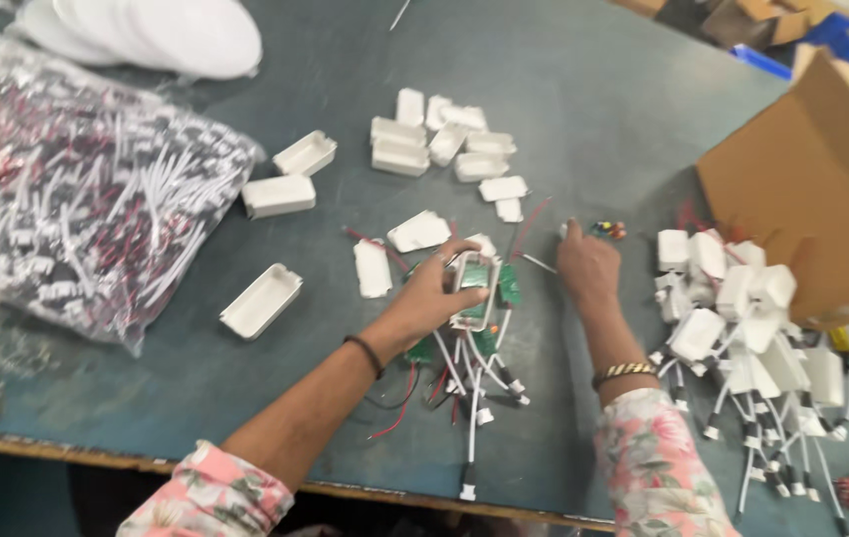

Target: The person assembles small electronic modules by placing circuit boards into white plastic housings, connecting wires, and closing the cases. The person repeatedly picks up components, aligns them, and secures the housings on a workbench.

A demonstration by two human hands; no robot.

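My left hand point(431, 294) grips a white plastic casing point(474, 290) with a green circuit board inside, held over a small heap of green boards and white and red wires point(464, 370). My right hand point(586, 265) rests on the table just to the right, fingers curled near a small coloured component point(607, 230); whether it holds anything I cannot tell. Empty white casing halves point(422, 231) lie scattered just beyond both hands.
A clear bag of red and white wires point(76, 199) fills the left. White round discs point(161, 30) lie at the top left. A cardboard box point(812, 179) stands right, with a pile of assembled white casings with leads point(753, 328) below it. The table's front edge point(76, 452) runs near me.
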